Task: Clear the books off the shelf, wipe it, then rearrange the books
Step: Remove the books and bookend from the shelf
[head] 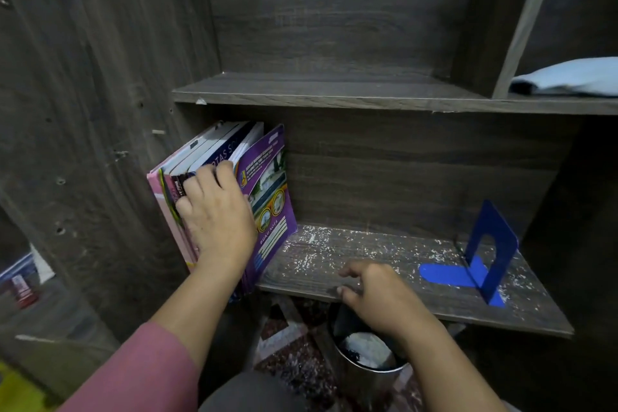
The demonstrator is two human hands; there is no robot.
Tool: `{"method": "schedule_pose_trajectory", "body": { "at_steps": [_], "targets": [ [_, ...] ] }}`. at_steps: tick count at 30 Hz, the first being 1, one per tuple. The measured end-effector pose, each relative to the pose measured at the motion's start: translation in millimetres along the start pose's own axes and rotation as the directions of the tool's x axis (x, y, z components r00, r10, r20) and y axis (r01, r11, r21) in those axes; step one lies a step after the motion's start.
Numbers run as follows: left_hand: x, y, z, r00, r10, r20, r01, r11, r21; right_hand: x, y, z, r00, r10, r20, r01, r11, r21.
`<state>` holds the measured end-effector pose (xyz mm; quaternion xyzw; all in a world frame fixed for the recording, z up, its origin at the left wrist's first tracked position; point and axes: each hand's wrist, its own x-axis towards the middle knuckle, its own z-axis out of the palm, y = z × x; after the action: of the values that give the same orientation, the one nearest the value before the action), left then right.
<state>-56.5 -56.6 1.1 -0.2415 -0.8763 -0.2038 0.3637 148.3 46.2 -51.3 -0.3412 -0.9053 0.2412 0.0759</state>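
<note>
Several books [200, 157] lean upright against the left wall of the lower dark wooden shelf [394, 264]; a purple notebook [271, 197] is the outermost on the right. My left hand [214, 211] lies over the book spines with its fingers curled round the top edges of the middle books. At the shelf's front edge my right hand [374, 291] hovers with loosely curled fingers and holds nothing. White specks and dust cover the shelf board.
A blue metal bookend [488, 251] stands at the right end of the shelf. The upper shelf [334, 90] is bare; a light blue cloth [568, 77] lies in the compartment to its right. A metal bin [364, 358] stands on the floor below.
</note>
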Motion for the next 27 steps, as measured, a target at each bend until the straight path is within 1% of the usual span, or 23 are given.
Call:
{"method": "schedule_pose_trajectory", "body": {
  "at_steps": [1, 3, 4, 6, 7, 9, 11, 12, 13, 16, 18, 19, 20, 22, 24, 25, 26, 27],
  "targets": [
    [-1.8, 0.8, 2.8, 1.000, -0.014, 0.010, 0.015, 0.998, -0.054, -0.4, 0.9, -0.5, 1.000, -0.003, 0.001, 0.003, 1.000, 0.008],
    [-8.9, 5.4, 6.5, 0.995, -0.057, 0.080, 0.075, 0.969, -0.235, -0.9, 2.6, -1.6, 1.000, -0.003, 0.006, 0.003, 1.000, 0.029],
    [-14.0, 8.5, 8.1, 0.988, -0.086, 0.130, 0.123, 0.943, -0.309, -1.2, 2.7, -2.8, 1.000, 0.000, 0.011, -0.001, 0.999, 0.040],
    [-25.6, 13.2, 13.8, 0.958, -0.173, 0.230, 0.252, 0.889, -0.382, -1.7, 2.7, -5.4, 1.000, -0.004, 0.007, 0.004, 0.999, 0.051],
    [-30.1, 13.8, 19.0, 0.935, -0.217, 0.281, 0.316, 0.869, -0.381, -1.5, 2.7, -6.2, 1.000, -0.006, 0.004, 0.006, 0.999, 0.053],
    [-34.3, 14.2, 28.3, 0.874, -0.273, 0.403, 0.409, 0.859, -0.306, -2.1, 3.4, -6.7, 1.000, -0.007, -0.001, 0.007, 0.998, 0.055],
    [-32.5, 15.9, 33.7, 0.817, -0.270, 0.510, 0.434, 0.870, -0.235, -3.7, 4.1, -7.1, 1.000, -0.006, -0.024, 0.007, 0.999, 0.034],
    [-30.3, 17.6, 33.6, 0.815, -0.240, 0.528, 0.414, 0.878, -0.240, -5.6, 4.5, -7.0, 0.999, -0.009, -0.050, 0.009, 1.000, -0.003],
    [-27.4, 20.3, 31.4, 0.833, -0.193, 0.519, 0.374, 0.887, -0.270, -7.3, 4.7, -6.6, 0.995, -0.019, -0.094, 0.015, 0.999, -0.044],
    [-15.6, 29.8, 13.1, 0.913, -0.034, 0.406, 0.194, 0.913, -0.360, -17.5, -0.5, -9.3, 0.966, -0.068, -0.250, 0.034, 0.990, -0.139],
    [-7.0, 33.6, -6.9, 0.945, 0.092, 0.315, 0.043, 0.916, -0.398, -27.1, -7.8, -16.7, 0.917, -0.141, -0.373, 0.076, 0.980, -0.185],
    [-3.1, 36.2, -19.1, 0.947, 0.168, 0.272, -0.044, 0.912, -0.408, -33.1, -10.4, -21.7, 0.880, -0.181, -0.440, 0.109, 0.977, -0.185],
    [-0.3, 39.2, -32.2, 0.936, 0.248, 0.248, -0.131, 0.902, -0.411, -40.3, -14.1, -28.3, 0.825, -0.232, -0.515, 0.151, 0.969, -0.195],
    [0.8, 47.7, -61.6, 0.880, 0.405, 0.249, -0.286, 0.869, -0.403, -56.5, -21.7, -45.3, 0.710, -0.309, -0.633, 0.219, 0.951, -0.218],
    [-4.3, 59.5, -90.7, 0.805, 0.537, 0.252, -0.423, 0.817, -0.391, -77.3, -27.5, -67.0, 0.582, -0.326, -0.745, 0.224, 0.945, -0.239],
    [-8.3, 66.7, -105.0, 0.766, 0.592, 0.251, -0.483, 0.788, -0.382, -88.0, -28.4, -78.2, 0.534, -0.331, -0.778, 0.194, 0.943, -0.269],
    [-12.9, 74.3, -118.9, 0.724, 0.643, 0.251, -0.539, 0.754, -0.375, -98.4, -27.6, -88.9, 0.509, -0.342, -0.790, 0.154, 0.939, -0.308],
    [-17.7, 82.5, -131.7, 0.676, 0.693, 0.252, -0.595, 0.715, -0.368, -108.5, -25.7, -98.4, 0.507, -0.360, -0.783, 0.107, 0.928, -0.357]
  ]
}}
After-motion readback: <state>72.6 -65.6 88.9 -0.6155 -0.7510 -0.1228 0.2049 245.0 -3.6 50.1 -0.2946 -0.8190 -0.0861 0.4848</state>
